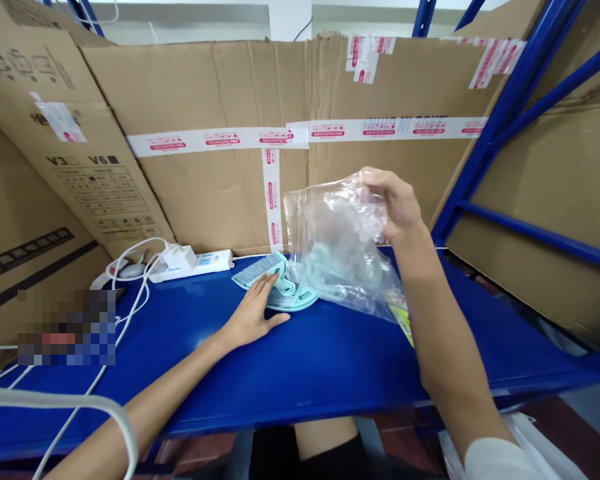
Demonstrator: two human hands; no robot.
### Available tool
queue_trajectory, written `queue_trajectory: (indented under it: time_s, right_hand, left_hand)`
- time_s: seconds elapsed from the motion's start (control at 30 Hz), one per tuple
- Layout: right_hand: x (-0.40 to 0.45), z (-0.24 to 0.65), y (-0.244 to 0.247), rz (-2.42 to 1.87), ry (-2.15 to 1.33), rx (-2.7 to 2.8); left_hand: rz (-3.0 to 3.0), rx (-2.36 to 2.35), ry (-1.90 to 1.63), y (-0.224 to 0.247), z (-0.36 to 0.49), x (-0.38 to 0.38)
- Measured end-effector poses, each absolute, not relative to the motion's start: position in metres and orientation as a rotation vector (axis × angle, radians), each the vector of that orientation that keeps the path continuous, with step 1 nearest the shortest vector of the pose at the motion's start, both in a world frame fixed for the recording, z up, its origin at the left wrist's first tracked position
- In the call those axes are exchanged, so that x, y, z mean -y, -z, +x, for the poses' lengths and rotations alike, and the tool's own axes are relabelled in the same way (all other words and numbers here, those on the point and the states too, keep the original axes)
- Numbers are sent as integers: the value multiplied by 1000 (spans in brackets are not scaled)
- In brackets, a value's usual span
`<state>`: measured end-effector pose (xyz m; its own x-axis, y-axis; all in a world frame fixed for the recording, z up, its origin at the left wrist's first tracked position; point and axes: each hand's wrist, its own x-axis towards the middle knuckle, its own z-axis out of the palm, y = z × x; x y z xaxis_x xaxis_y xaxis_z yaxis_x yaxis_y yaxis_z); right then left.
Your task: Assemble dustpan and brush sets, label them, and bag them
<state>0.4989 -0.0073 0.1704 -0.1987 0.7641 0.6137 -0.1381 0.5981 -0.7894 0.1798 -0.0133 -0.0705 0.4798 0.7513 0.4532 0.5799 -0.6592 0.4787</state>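
Note:
Pinched at its upper right corner, a clear plastic bag (340, 227) hangs from my right hand (393, 200), whose fingers are closed on it. Mint-green plastic pieces show through the lower part of the bag; whether they lie inside or behind it I cannot tell. My left hand (255, 317) rests with fingers spread on the mint-green combs or brushes (293, 301), which lie on the blue tabletop (300, 373) left of the bag. A yellow-green card (403, 321) lies partly hidden beside my right forearm.
A white power strip (195, 264) with plugs stands at the back left, its white cables (125, 327) running down the left side. Cardboard sheets (220, 87) wall the back and sides. A blue metal frame (495, 133) rises on the right.

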Motion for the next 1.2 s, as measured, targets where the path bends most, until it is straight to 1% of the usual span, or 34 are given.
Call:
queue_trajectory:
  time_s: [0.1, 0.2, 0.27, 0.37, 0.53, 0.63, 0.7, 0.8, 0.9, 1.0, 1.1, 1.2]
  right_hand:
    - [17, 496, -172, -405, -956, 1561]
    - [16, 488, -165, -380, -1012, 1605]
    - [9, 485, -158, -405, -1044, 1710]
    - [-7, 483, -149, -542, -1049, 1910]
    - [-27, 472, -134, -677, -964, 1999]
    - [-36, 451, -120, -692, -951, 1888]
    - [-40, 434, -109, -710, -956, 1734]
    - [-45, 413, -93, -766, -1107, 1592]
    - [-48, 400, -79, -796, -1226, 1701]
    - [-52, 388, -61, -789, -1106, 1801]
    - [-57, 377, -42, -772, -991, 1761]
    - [-63, 374, -28, -762, -1061, 1793]
  left_hand:
    - [2194, -877, -1033, 56, 181, 18]
    - [1790, -604, -1098, 38, 181, 25]
    - [1582, -554, -1110, 27, 178, 29]
    - [1428, -592, -1134, 13, 171, 31]
    - [1409, -643, -1233, 5, 168, 27]
    - [1336, -731, -1268, 8, 172, 23]
    - [1246, -807, -1367, 9, 172, 19]
    - [1118, -858, -1576, 6, 162, 9]
    - [1060, -873, -1757, 2, 147, -2]
    - [1149, -885, -1812, 3, 137, -11]
    - [1305, -906, -1844, 8, 133, -16]
    - [1386, -974, -1918, 13, 129, -20]
